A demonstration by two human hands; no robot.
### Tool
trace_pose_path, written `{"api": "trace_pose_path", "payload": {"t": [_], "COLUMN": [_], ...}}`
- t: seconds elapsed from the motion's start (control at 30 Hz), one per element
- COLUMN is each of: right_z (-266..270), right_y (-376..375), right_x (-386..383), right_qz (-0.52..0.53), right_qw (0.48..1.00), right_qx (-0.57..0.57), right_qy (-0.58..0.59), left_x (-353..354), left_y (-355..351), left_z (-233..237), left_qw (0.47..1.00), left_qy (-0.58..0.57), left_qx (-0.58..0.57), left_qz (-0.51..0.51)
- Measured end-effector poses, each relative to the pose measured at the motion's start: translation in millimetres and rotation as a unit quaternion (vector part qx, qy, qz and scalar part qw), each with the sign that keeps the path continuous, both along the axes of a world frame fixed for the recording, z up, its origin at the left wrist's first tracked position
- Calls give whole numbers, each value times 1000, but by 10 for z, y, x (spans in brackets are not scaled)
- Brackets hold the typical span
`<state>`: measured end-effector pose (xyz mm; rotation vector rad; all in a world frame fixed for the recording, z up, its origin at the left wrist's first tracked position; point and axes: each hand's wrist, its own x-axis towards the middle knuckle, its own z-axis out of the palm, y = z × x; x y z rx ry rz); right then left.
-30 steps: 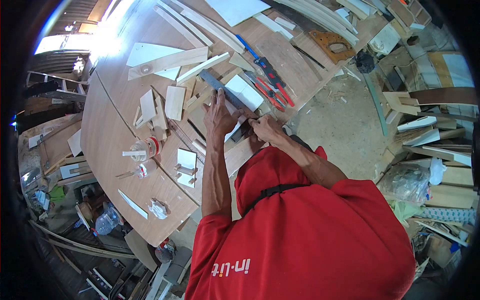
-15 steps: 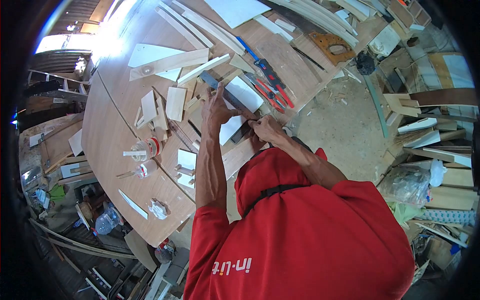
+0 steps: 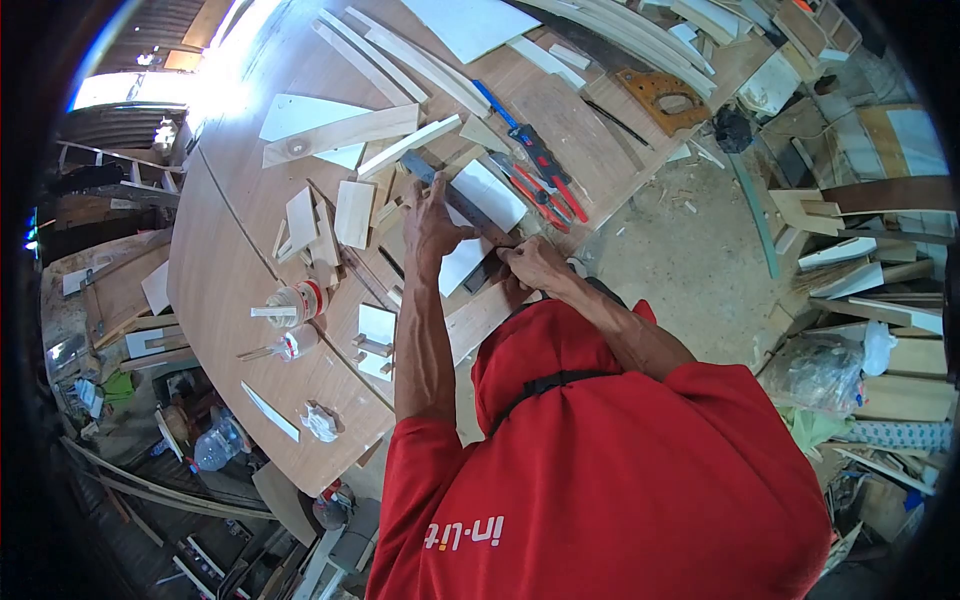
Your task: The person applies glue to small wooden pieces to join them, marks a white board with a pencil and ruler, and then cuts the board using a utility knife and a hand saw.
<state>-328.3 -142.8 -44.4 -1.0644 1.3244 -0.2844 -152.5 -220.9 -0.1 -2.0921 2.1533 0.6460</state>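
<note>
A dark straight bar (image 3: pixel 478 207), ruler-like with a blue-grey far end, lies slantwise across white-faced board pieces (image 3: pixel 460 262) at the table's near edge. My left hand (image 3: pixel 432 222) bears on the bar, forefinger stretched along it and thumb spread towards its near end. Close by that near end, my right hand (image 3: pixel 537 264) is closed in a pinch; whatever its fingertips hold is too small to make out. A dark block (image 3: pixel 482 274) sits just left of the right hand. The red-capped head hides part of the near edge.
Pliers (image 3: pixel 540 198) and a blue-and-black tool (image 3: pixel 525 130) lie beyond the hands. A handsaw (image 3: pixel 662 98) rests at the far right edge. Wood offcuts (image 3: pixel 353 213), a glue jar (image 3: pixel 295 303) and a small bottle (image 3: pixel 294 342) stand left. Scrap wood (image 3: pixel 860 260) crowds the floor right.
The whole view has shifted slightly, so the table's things sit a little lower and further right. Both hands keep nearly the same place at the bar.
</note>
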Motion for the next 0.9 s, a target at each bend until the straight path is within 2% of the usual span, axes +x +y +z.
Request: {"api": "trace_pose_path", "payload": {"t": [0.2, 0.27, 0.3, 0.37, 0.5, 0.57, 0.67, 0.9], "right_z": [58, 77, 47, -45, 106, 10, -47, -8], "right_y": [-11, 20, 75, 214, 194, 229, 260, 269], "right_x": [-13, -23, -27, -45, -114, -97, -71, -69], "right_qz": [-2, 26, 27, -45, -85, -51, -64, -57], "right_qw": [999, 995, 995, 962, 970, 946, 934, 937], "right_qx": [30, -55, -55, -246, -196, -298, -331, -317], "right_qy": [9, 75, 75, 107, 114, 118, 118, 137], "left_x": [18, 14, 4, -16, -25, -24, -22, 25], "left_y": [-2, 3, 4, 10, 10, 20, 23, 42], "left_z": [-22, -22, 1, 39, 51, 52, 31, -57], "left_qw": [1000, 1000, 1000, 1000, 1000, 1000, 999, 999], "left_qy": [17, 24, 24, -2, 23, 18, 21, -4], "left_qx": [12, 12, 13, 3, 11, 2, 9, -33], "left_qz": [4, 13, 14, -15, 12, 10, 27, -9]}}
